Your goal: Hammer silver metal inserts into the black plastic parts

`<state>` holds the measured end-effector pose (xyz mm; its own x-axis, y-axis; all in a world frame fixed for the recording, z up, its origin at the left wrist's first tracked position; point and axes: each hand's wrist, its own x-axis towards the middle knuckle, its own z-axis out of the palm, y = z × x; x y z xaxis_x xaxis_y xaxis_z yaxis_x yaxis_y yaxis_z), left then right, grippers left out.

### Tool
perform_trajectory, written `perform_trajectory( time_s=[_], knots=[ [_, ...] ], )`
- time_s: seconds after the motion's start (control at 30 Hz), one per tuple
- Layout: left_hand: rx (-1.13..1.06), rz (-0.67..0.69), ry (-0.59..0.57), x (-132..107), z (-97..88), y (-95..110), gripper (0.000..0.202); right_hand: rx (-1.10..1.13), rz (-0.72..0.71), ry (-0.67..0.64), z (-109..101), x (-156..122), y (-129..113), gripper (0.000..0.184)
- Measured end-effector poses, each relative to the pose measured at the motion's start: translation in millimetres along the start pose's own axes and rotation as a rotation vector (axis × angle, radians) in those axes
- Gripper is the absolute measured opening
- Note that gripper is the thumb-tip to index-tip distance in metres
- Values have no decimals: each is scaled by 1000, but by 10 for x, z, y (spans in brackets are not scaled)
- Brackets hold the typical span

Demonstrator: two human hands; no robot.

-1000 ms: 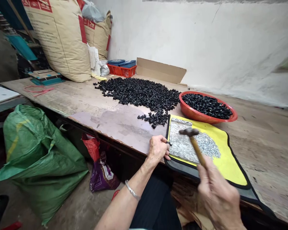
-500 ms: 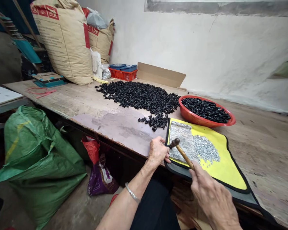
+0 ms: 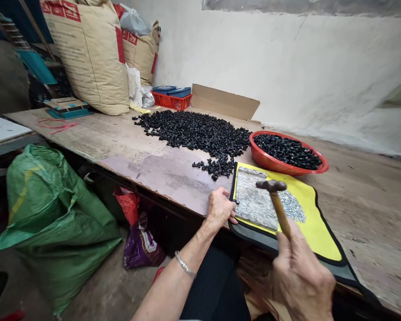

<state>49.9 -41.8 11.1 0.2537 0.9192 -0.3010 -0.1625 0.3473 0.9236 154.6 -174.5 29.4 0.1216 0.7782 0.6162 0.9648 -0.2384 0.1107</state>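
Two hands in play, one hammer, one red bowl, two tan sacks, one green sack!

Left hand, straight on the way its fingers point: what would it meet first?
Probably the mottled grey slab, just past the small black piece held in the left hand; its height above the slab is hard to judge.

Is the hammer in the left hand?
No, the right hand grips the hammer by its handle, while the left hand holds a small black piece.
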Motion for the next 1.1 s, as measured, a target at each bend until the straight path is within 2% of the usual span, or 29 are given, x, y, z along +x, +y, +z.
perform_trajectory(
  time_s=[0.1,0.17,0.27,0.33,0.43,0.47,0.53,0.63,0.7,0.77,0.83,0.9,1.0,1.03,1.1],
  knots=[
    [1,-11,9,18,4,-7,36,5,25,-213,50,-9,-3,37],
    [-2,-13,6,25,8,-11,34,131,128,-308,87,30,49,37],
    [-49,-3,11,-12,1,-6,32,531,413,-419,128,142,157,43],
    [-154,20,-4,-86,-32,9,30,888,615,-553,154,217,200,52],
    [-349,77,-108,-250,-143,45,28,1274,816,-683,209,293,215,68],
    [-399,96,-151,-309,-192,60,29,1288,831,-694,231,309,220,69],
    [-471,109,-203,-420,-293,87,31,1088,718,-662,265,331,245,59],
    [-538,76,-217,-551,-412,103,31,663,448,-524,255,338,302,36],
    [-567,50,-223,-607,-452,87,29,504,375,-419,195,327,311,27],
    [-587,23,-234,-635,-460,56,27,428,304,-309,111,311,264,25],
    [-603,-8,-239,-641,-444,23,25,511,229,-257,26,307,159,27],
    [-615,-33,-241,-638,-415,-2,24,779,262,-397,-40,323,18,30],
    [-608,-52,-240,-643,-368,-22,24,1236,512,-725,-99,382,-189,37],
    [-600,-48,-239,-649,-355,-26,25,1351,590,-770,-110,403,-243,39],
    [-574,-21,-235,-669,-334,-30,26,1513,685,-777,-117,436,-318,40]
  ],
)
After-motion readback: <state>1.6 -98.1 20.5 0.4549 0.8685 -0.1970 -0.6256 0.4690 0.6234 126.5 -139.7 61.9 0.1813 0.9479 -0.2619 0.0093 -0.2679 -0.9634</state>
